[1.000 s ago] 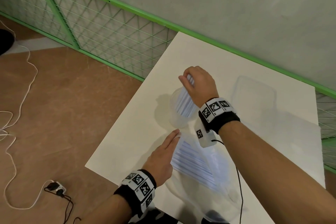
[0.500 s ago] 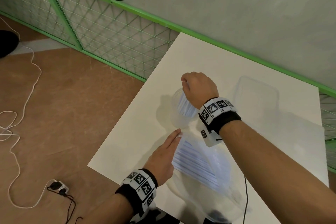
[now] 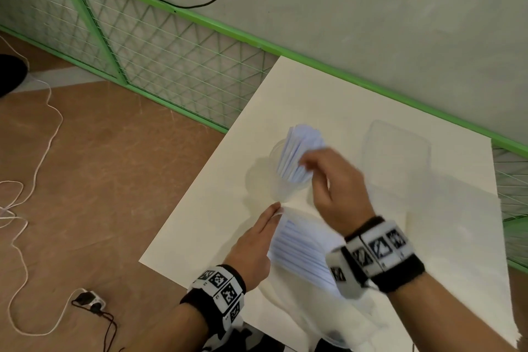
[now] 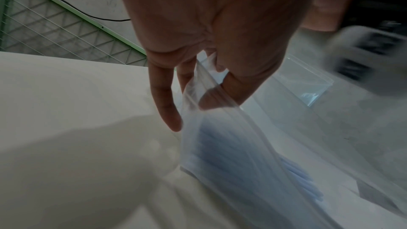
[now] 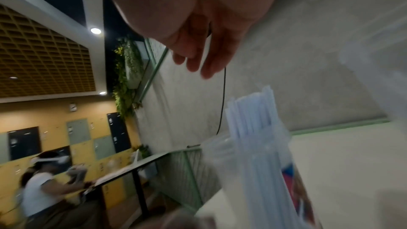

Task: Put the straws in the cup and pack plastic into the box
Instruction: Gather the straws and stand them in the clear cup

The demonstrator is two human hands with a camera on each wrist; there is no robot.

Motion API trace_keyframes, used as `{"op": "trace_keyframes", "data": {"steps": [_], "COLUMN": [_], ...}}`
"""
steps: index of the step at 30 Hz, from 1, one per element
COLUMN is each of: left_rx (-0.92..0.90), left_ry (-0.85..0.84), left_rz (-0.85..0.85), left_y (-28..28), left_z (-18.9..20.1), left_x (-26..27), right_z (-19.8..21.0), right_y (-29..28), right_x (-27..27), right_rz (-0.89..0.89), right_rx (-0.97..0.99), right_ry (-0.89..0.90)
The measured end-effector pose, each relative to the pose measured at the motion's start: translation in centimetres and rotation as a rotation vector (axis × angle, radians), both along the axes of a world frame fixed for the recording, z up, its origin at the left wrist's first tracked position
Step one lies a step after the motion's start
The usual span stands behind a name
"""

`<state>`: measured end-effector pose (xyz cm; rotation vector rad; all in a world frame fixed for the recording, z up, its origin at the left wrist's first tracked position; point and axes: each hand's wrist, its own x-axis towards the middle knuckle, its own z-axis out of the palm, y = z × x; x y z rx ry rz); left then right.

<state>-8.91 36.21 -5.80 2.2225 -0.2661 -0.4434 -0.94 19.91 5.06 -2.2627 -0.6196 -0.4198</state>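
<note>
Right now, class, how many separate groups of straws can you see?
2: one bunch standing in the clear cup; another lying inside the plastic bag pinched by the left hand. Individual straws cannot be counted.

— Head camera looks down and forward from above the table (image 3: 328, 100), both hands and the fence (image 3: 160, 46) beyond in frame.

— And the left wrist one?

— Sits under the left hand (image 4: 220, 29), very near, looking along the fingers at the bag (image 4: 231, 145) on the table (image 4: 66, 111). It shares the bag and fence (image 4: 55, 29) with the head view.

— The right wrist?

— Tilted, close under the right hand (image 5: 198, 15), facing past the cup (image 5: 222, 163) of straws (image 5: 253, 119) toward the wall and the room behind. Cup (image 3: 281, 188) and straws (image 3: 297, 151) show in the head view too.
</note>
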Motion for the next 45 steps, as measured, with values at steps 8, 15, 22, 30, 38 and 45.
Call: {"op": "trace_keyframes", "data": {"steps": [8, 15, 22, 30, 38, 45], "left_rx": [-0.024, -0.046, -0.045, -0.023, -0.023, -0.018], "left_ry": [-0.009, -0.024, -0.061, -0.093, -0.100, -0.095], "left_rz": [-0.068, -0.137, -0.158, -0.126, -0.116, -0.119], "left_y": [-1.0, -2.4, -3.6, -3.6, -3.2, -3.2], "left_z": [-0.3, -0.3, 0.0, 0.2, 0.4, 0.3], "left_x": [-0.6, -2.0, -1.7, -1.6, -2.0, -2.1], "right_z": [-11.7, -15.3, -15.6, -15.6, -15.3, -15.1], "right_y": [-2.1, -2.1, -3.3, -4.2, -3.7, -3.6], "right_x": [-10.7, -12.5, -11.4, -10.6, -9.9, -9.5], "right_rz": [0.060, -0.163, -0.308, -0.299, -0.296, -0.279], "right_rx": [-0.610, -0.804, -0.872, -0.941, -0.952, -0.948], "right_ry": [0.601, 0.459, 0.538, 0.581, 0.654, 0.722]}}
